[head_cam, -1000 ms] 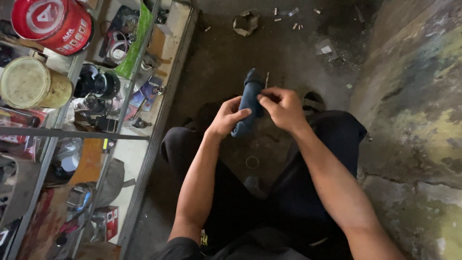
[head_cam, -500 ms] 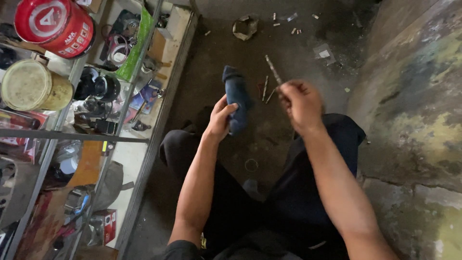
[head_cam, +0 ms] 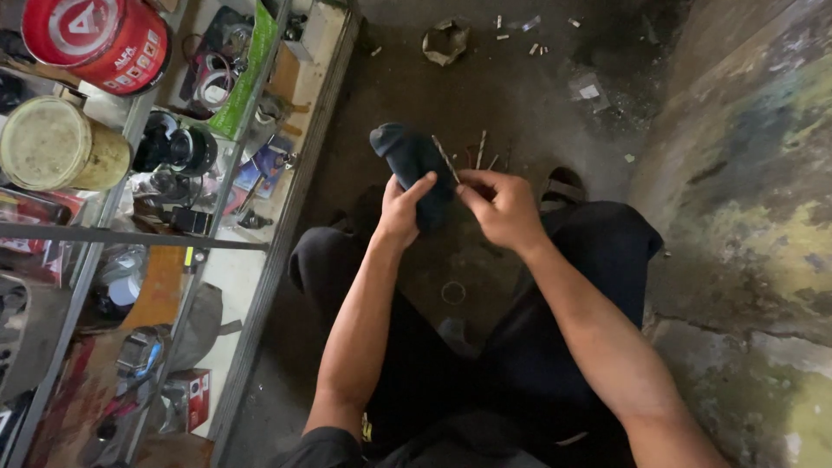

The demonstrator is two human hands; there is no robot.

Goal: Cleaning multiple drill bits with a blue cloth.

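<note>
- Hands met above the lap: left hand (head_cam: 400, 211) gripped a dark cloth pouch (head_cam: 414, 169) upright; right hand (head_cam: 501, 206) pinched a thin metal bit (head_cam: 445, 159) touching it.
- Red round tin (head_cam: 95, 39) and cream tin (head_cam: 54, 146) sat upper left on the glass shelf (head_cam: 130, 236); small red box (head_cam: 192, 394) below.

Seated person's knees to either side, floor between them.

Left hand (head_cam: 400, 212): raised over the gap between the knees, wrapped around the lower end of a dark blue, rounded, cloth-covered bundle (head_cam: 409, 166) that stands up and away from the body.

Right hand (head_cam: 503, 206): just right of the bundle, pinching a thin grey metal rod (head_cam: 445, 159) that slants across the bundle's right edge.

Small pale ring (head_cam: 452, 292): on the floor below the hands.

Glass-fronted metal shelving unit (head_cam: 260, 234): along the left side.

Red cylindrical metal tin (head_cam: 95, 39): top left, on the shelving; a cream round-lidded tin (head_cam: 56, 143) just below it.

Mottled concrete wall (head_cam: 745, 199): along the right.
</note>
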